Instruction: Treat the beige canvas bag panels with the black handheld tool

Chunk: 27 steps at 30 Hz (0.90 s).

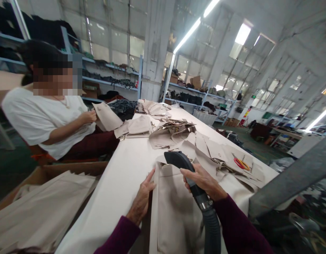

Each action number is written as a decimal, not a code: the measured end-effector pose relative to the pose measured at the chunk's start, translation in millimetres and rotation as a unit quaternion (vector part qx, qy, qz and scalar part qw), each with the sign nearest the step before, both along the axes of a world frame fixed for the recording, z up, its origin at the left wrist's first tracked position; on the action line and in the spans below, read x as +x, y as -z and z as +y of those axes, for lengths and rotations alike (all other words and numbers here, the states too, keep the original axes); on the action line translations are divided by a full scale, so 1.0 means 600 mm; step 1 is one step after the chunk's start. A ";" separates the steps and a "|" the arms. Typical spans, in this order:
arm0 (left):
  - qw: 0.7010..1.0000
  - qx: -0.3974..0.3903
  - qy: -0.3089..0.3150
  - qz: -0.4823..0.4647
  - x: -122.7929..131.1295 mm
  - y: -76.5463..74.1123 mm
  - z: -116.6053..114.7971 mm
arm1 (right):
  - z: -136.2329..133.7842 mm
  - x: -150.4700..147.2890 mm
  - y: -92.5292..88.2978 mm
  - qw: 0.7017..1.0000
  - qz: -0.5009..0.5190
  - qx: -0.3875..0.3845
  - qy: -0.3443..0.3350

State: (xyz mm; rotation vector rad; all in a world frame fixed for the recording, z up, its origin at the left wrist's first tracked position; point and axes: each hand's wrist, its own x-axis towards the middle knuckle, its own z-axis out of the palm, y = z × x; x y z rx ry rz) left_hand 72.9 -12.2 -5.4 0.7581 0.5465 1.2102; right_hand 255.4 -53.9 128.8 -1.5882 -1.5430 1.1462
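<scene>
Beige fabric (176,208) at six o'clock could rumple if the black nozzle (182,161) gripped by the right hand (206,180) drags it past the left hand (141,199), fingers parted.

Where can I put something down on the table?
Between the left hand and the box, the table is bare. Another patch lies right of the middle pile. It's crowded with cloth around the nozzle and scissors.
</scene>
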 end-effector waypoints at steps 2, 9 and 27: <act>0.999 -0.005 0.029 -0.014 -0.001 0.003 0.002 | -0.009 0.002 -0.004 1.000 -0.004 -0.008 -0.017; 0.999 -0.022 0.042 0.003 0.000 0.014 -0.002 | 0.020 -0.035 0.011 0.998 0.009 -0.023 -0.060; 0.890 0.150 -0.190 0.388 -0.084 -0.018 0.088 | -0.190 -0.003 0.014 0.996 -0.058 -0.073 -0.013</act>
